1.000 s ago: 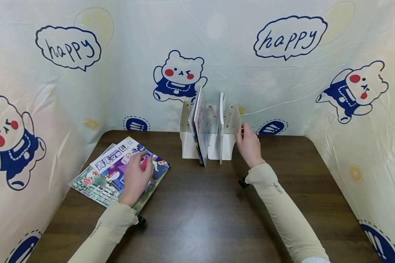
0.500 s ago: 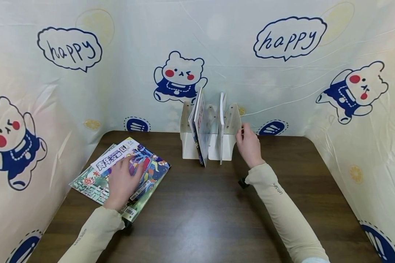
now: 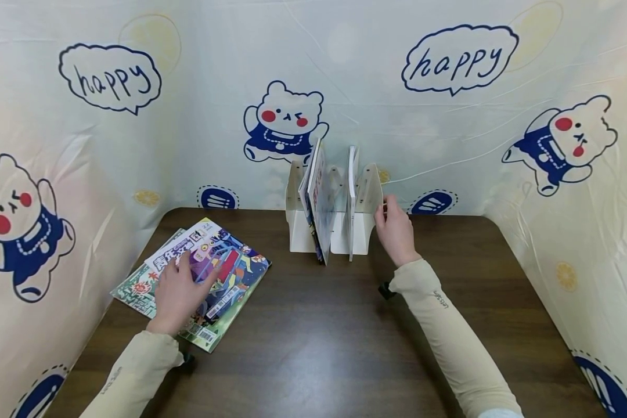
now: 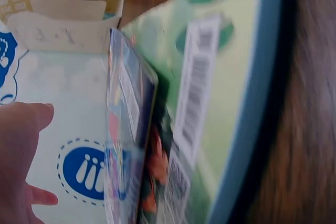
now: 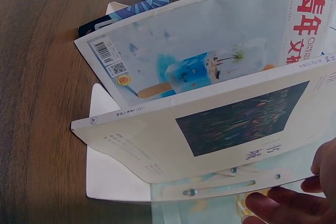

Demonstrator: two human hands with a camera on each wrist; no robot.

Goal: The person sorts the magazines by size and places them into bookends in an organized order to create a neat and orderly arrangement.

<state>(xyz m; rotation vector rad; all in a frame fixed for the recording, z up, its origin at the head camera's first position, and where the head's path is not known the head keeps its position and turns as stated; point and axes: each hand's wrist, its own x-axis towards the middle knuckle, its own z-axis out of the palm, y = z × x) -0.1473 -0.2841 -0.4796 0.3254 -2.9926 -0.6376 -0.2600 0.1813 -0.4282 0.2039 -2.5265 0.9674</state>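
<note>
Magazines [image 3: 224, 273] lay in a loose stack on the dark wooden counter [image 3: 319, 337], under the left hand [image 3: 177, 293], whose straight fingers pressed flat on the colourful top cover. In the left wrist view that cover's edge [image 4: 126, 129] stood lifted off the barcode-printed one beneath, beside the fingers. Well to the right of that hand, the right hand [image 3: 394, 229] rested against the outer panel of a white book rack [image 3: 368, 197], fingers only lightly bent; whether they gripped the panel could not be told. Just left of the right hand, two books stood upright in the rack: a white-covered book [image 5: 210, 129] nearest, then a magazine with an ice-lolly picture [image 5: 199, 66]. A bear-printed curtain [image 3: 136, 116] hung behind both hands.
</note>
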